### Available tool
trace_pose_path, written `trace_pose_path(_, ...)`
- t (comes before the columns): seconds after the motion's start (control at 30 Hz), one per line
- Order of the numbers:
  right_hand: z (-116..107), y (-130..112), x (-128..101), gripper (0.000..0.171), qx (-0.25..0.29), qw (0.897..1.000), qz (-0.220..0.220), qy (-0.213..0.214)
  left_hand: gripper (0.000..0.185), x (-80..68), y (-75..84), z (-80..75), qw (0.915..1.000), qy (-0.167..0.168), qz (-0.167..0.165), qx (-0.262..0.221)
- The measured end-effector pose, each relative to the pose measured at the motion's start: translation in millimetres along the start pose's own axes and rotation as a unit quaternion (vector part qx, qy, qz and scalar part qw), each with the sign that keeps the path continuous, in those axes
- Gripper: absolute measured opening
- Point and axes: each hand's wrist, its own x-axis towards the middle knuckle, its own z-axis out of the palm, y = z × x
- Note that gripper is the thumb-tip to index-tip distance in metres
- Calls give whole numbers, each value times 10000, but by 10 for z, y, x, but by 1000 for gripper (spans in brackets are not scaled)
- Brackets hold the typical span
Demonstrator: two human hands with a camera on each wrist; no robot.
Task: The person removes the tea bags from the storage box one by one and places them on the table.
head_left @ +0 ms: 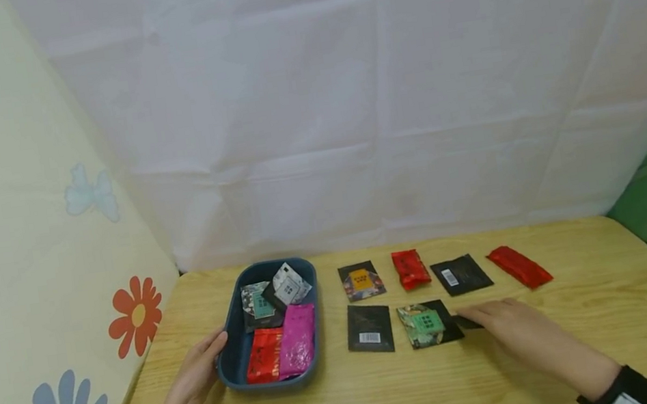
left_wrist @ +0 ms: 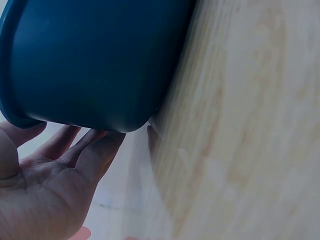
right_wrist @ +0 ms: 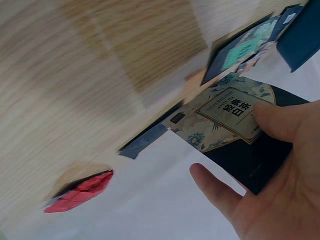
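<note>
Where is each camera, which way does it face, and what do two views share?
Head: on the head, facing forward and down at the table; left hand and right hand show.
Left wrist: on that wrist, facing the blue tub from outside; the left hand shows, touching it.
Right wrist: on that wrist, facing the sachet the right hand pinches; that hand shows.
Shared: head and left wrist views both show the blue tub and left hand.
</note>
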Motion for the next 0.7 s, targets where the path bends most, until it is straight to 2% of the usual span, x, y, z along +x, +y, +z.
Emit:
trace_pose_path(0.27, 38, 152, -21, 43, -170, 9997, -124, 145, 60, 0, -13, -3, 9999, -48, 86, -74)
trace_pose_path(0.7, 122, 257, -23, 41, -86, 9998, -109, 118, 60, 2, -26, -3, 10000, 2, 83, -38)
